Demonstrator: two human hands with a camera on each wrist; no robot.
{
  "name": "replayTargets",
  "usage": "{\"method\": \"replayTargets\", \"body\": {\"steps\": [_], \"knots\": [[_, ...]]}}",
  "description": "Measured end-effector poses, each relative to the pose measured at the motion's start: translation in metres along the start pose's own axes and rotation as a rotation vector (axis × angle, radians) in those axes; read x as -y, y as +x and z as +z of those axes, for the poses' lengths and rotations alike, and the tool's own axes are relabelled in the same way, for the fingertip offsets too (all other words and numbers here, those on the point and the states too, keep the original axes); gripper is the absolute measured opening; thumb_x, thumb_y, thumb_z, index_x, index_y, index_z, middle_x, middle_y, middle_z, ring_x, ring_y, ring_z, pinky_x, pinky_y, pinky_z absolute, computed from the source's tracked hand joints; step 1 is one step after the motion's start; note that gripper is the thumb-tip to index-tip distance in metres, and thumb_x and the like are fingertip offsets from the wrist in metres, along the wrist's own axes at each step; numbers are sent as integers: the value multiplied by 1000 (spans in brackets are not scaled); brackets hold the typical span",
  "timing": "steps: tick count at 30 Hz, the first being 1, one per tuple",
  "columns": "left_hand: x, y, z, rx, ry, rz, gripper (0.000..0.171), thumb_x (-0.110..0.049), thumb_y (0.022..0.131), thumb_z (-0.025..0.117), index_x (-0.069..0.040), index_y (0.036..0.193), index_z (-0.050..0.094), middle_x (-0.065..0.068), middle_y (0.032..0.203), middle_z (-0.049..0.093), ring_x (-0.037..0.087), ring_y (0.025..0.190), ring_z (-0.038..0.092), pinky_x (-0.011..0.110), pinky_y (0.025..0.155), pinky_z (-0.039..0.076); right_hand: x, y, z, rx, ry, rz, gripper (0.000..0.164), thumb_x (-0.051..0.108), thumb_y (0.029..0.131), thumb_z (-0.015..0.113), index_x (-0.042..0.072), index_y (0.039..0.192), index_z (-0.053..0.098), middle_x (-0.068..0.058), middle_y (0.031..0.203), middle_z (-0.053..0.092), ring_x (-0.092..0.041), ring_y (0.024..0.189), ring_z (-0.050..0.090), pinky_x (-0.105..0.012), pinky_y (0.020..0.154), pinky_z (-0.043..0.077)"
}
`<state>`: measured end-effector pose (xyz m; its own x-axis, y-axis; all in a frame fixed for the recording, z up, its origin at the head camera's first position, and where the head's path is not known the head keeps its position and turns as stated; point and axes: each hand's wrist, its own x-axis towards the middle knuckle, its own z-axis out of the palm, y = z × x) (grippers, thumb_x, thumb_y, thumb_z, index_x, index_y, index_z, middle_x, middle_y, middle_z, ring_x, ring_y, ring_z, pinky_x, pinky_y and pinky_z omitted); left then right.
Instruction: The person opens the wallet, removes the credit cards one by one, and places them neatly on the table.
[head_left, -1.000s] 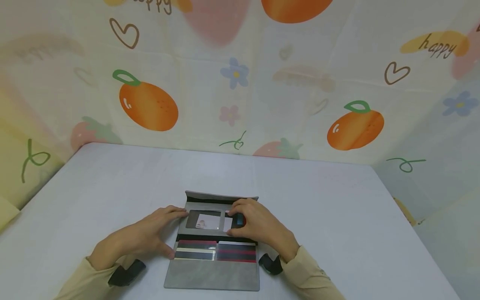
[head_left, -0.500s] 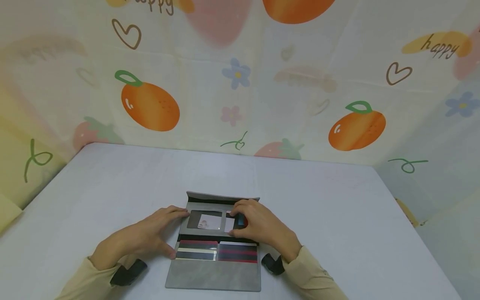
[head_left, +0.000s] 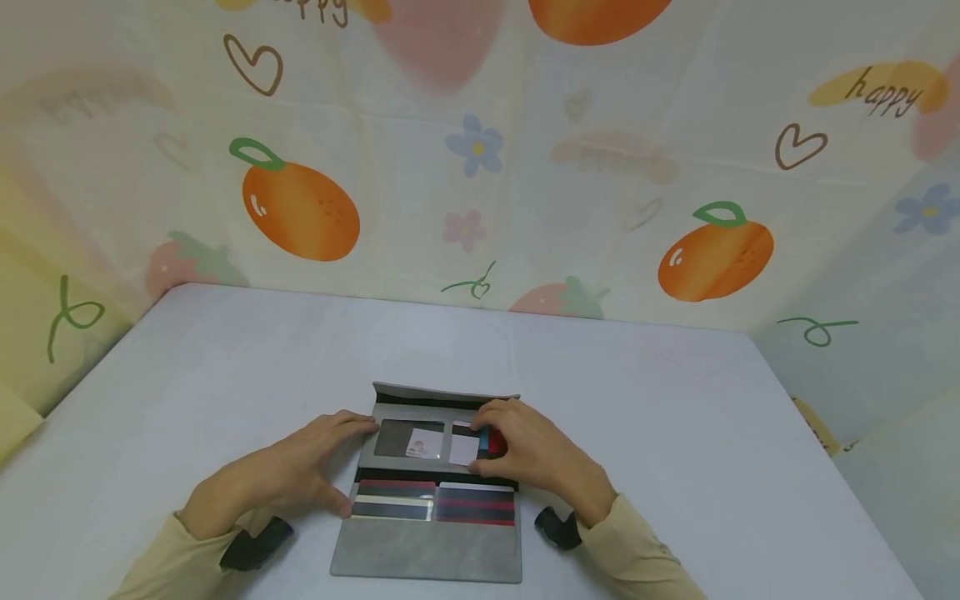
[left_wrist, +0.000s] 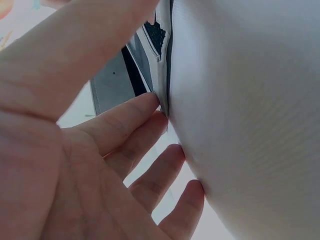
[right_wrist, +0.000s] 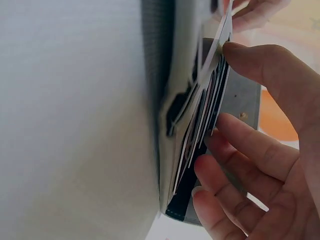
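Note:
A grey long wallet (head_left: pixel 426 552) lies unfolded on the white table. Behind its clear window sits a white card (head_left: pixel 465 450), part of it showing through the narrower opening at the right. My right hand (head_left: pixel 542 452) pinches the card's right end between thumb and fingers. In the right wrist view, the thumb (right_wrist: pixel 250 57) is right at the card's edge, beside a stack of cards in the wallet. My left hand (head_left: pixel 288 467) rests along the wallet's left side, fingers extended at the upper edge and thumb lower down. Its fingertips (left_wrist: pixel 150 100) touch the wallet's border in the left wrist view.
Several cards (head_left: pixel 393 508) fill the slots in the wallet's lower half. A narrow flap (head_left: pixel 442 390) stands raised along its far edge. The table (head_left: pixel 652 400) reaches back to a fruit-patterned cloth (head_left: pixel 562 208). Black straps (head_left: pixel 257 544) hang at both wrists.
My right hand has shifted slightly right, and the white card has slid right with it inside the wallet's window. My left hand and the wallet have stayed in place.

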<state>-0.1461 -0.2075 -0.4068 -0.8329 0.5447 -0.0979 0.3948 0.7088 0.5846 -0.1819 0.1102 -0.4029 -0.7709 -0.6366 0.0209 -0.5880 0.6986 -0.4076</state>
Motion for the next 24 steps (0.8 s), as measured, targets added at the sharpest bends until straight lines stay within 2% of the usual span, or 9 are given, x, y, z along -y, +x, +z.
{"method": "replayTargets", "body": {"steps": [5, 10, 17, 24], "knots": [[0, 0, 0, 5, -7, 1, 98, -34, 61, 93, -5, 142, 47, 17, 145, 48, 47, 134, 41, 66, 106, 36, -2, -2, -1, 4, 9, 2, 44, 35, 82, 79, 7, 116, 69, -6, 126, 66, -23, 120, 59, -41, 103, 48], [-1, 1, 1, 3, -9, 0, 97, -32, 60, 93, -5, 142, 47, 16, 144, 48, 46, 134, 41, 66, 106, 36, -3, -3, 0, 30, 16, 5, 46, 33, 85, 76, 7, 121, 67, -5, 125, 62, -21, 111, 58, -39, 96, 50], [-1, 0, 2, -9, 21, 3, 99, -32, 58, 94, -5, 141, 48, 16, 143, 49, 46, 132, 43, 65, 105, 38, 2, -1, -1, 48, -23, -1, 56, 41, 85, 76, 6, 127, 64, -6, 123, 61, -19, 107, 57, -37, 93, 50], [0, 0, 1, -7, 16, 7, 99, -32, 58, 94, -4, 141, 48, 17, 143, 49, 47, 133, 43, 65, 105, 38, 3, 2, 0, 42, -80, -1, 59, 42, 84, 77, 5, 128, 64, -5, 117, 61, -13, 92, 53, -29, 79, 47]]}}
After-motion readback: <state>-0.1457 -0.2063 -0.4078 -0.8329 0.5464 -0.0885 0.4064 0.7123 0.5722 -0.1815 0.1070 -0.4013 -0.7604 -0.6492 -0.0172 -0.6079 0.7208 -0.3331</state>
